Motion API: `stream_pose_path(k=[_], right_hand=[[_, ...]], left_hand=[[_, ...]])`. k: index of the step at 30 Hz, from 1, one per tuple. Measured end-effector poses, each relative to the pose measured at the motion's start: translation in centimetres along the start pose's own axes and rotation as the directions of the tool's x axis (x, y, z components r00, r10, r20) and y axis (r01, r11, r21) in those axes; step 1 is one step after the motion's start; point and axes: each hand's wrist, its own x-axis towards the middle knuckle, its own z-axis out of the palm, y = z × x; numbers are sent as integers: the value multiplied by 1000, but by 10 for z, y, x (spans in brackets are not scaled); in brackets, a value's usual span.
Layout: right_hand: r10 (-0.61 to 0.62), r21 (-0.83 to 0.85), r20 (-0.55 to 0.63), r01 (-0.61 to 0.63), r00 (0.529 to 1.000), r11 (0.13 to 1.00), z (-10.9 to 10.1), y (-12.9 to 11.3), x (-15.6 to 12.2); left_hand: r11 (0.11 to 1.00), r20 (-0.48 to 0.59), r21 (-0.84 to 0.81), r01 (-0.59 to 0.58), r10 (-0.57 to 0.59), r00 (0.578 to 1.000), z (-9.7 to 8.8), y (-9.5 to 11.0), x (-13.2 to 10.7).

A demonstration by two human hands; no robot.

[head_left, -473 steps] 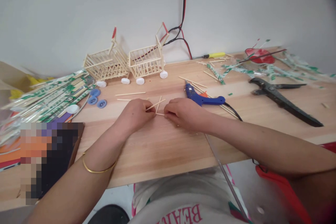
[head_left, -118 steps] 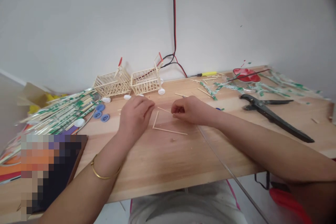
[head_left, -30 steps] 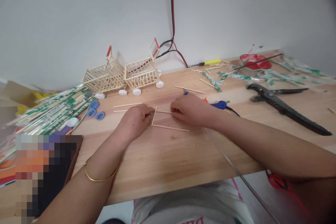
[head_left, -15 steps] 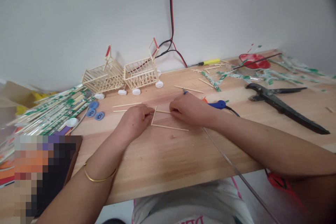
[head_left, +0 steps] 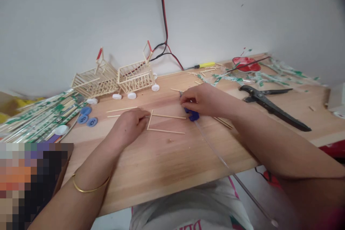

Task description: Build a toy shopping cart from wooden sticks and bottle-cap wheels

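My left hand (head_left: pixel 132 124) is closed in a pinch at the short crosspiece of a three-stick frame lying on the wooden table. Two thin wooden sticks (head_left: pixel 167 131) run from that crosspiece towards the right; the fingertips partly hide the joint. My right hand (head_left: pixel 201 99) arches over a blue glue gun (head_left: pixel 192 115), thumb and forefinger curved with a gap between them. The gun's nozzle points away from me, and a clear glue stick (head_left: pixel 223 161) trails from its back over the table's edge. Two more sticks (head_left: pixel 121 110) lie beyond my left hand.
Two stick-built model carts (head_left: pixel 136 79) with white wheels stand at the back. Blue bottle caps (head_left: pixel 92 122) and wrapped sticks (head_left: pixel 54 115) lie left. To the right are black-handled pliers (head_left: pixel 272 106), a yellow-handled screwdriver (head_left: pixel 206 65) and torn wrappers (head_left: pixel 291 73).
My right hand has let go of the upper long stick and moved right, over the glue gun. My left hand keeps its place at the crosspiece. The view has shifted slightly right.
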Motion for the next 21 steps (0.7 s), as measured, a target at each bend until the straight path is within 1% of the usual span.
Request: stream_pose_path(k=[6,11,14,17,19,21], right_hand=[[-7,-98,157,23,988,995,-5,-6,-5],[-7,-196,248,57,969,979,-5,-7,-10],[14,-241,282,57,959,969,-6,-7,-12],[63,-287,302,27,951,958,-7,-8,-14],[86,-309,294,9,952,951,-8,-10,-15],[76,-303,270,10,960,953,-8,-13,-14]], left_hand=[[1000,-29,1,22,-22,999,0,1,0],[999,-28,19,31,-31,999,-1,2,0],[999,-22,25,29,-29,999,-1,3,0],[999,-23,29,28,-27,999,-1,3,-1],[999,-24,32,29,-28,999,-1,3,-1],[999,-24,29,28,-27,999,-1,3,-1]])
